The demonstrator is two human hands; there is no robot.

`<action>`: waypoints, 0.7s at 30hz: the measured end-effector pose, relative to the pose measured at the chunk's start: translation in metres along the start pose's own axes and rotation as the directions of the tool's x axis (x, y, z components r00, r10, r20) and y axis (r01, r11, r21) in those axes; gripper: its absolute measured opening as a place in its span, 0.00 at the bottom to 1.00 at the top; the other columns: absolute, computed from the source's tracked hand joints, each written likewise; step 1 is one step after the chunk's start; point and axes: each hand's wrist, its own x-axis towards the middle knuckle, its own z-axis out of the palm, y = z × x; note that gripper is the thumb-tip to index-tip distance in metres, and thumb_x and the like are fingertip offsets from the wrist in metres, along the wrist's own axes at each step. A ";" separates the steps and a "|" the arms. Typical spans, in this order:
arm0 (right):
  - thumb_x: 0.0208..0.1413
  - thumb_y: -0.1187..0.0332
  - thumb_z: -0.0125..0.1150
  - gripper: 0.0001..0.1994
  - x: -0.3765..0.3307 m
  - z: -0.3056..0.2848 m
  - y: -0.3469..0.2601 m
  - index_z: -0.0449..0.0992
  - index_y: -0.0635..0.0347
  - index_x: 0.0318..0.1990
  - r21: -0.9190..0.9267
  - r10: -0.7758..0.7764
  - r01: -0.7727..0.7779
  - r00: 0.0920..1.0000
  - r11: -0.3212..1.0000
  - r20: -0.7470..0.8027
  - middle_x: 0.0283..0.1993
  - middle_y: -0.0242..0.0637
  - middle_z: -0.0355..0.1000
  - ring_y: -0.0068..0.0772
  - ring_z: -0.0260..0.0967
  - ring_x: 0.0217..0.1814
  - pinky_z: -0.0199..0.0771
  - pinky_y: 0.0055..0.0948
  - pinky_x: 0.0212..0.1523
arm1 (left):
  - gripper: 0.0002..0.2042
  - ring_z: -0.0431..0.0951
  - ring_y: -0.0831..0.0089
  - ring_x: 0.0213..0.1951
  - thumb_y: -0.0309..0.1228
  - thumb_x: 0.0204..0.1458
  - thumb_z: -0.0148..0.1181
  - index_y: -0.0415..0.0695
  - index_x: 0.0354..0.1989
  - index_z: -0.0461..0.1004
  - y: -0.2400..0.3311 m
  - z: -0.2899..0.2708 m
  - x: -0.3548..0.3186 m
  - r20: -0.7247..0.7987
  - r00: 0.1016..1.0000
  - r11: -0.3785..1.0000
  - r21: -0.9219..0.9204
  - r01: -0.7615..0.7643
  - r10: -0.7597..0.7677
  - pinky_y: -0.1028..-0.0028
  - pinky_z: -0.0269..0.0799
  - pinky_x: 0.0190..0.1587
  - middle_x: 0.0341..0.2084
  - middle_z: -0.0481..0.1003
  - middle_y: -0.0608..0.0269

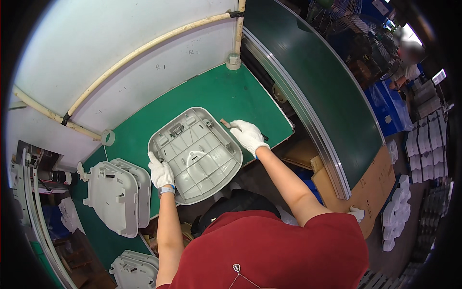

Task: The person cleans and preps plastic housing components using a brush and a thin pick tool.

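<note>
A grey moulded plastic panel (197, 153) with ribs on its upturned side lies on the green worktable (216, 94). My left hand (160, 172), in a white glove, grips the panel's near left edge. My right hand (248, 135), also gloved, rests at the panel's far right corner and pinches a small brown tool (224, 123) whose tip touches the panel's rim. A watch band sits on my left wrist.
Stacked grey panels (118, 195) lie left of me, more (134, 269) below them. A tape roll (108, 137) sits by the white wall. A dark conveyor belt (317, 91) runs on the right, with cardboard (373, 185), white parts (426, 144) and another person (409, 62) beyond.
</note>
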 end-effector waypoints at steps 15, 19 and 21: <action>0.59 0.61 0.59 0.07 -0.012 0.080 0.016 0.77 0.51 0.38 -0.349 -0.486 0.420 0.865 0.838 -0.126 0.35 0.37 0.76 0.44 0.77 0.41 0.77 0.44 0.42 | 0.36 0.81 0.43 0.44 0.33 0.57 0.57 0.51 0.75 0.51 0.003 -0.001 0.001 -0.009 1.000 0.999 0.041 -0.010 0.010 0.48 0.78 0.44 0.51 0.73 0.42; 0.60 0.61 0.59 0.09 -0.011 0.080 0.015 0.79 0.51 0.43 -0.400 -0.457 0.400 0.888 0.824 -0.052 0.37 0.37 0.77 0.43 0.77 0.41 0.77 0.44 0.43 | 0.36 0.81 0.43 0.43 0.33 0.57 0.57 0.51 0.75 0.51 0.003 -0.001 0.000 -0.017 1.000 0.999 0.031 -0.013 0.014 0.48 0.78 0.43 0.51 0.73 0.43; 0.60 0.61 0.59 0.07 -0.011 0.080 0.014 0.77 0.51 0.40 -0.396 -0.461 0.400 0.885 0.826 -0.068 0.36 0.37 0.77 0.43 0.77 0.41 0.77 0.44 0.42 | 0.36 0.81 0.43 0.43 0.33 0.57 0.57 0.51 0.75 0.51 0.002 -0.001 0.002 -0.018 1.000 1.000 0.027 -0.011 0.012 0.48 0.78 0.43 0.51 0.73 0.43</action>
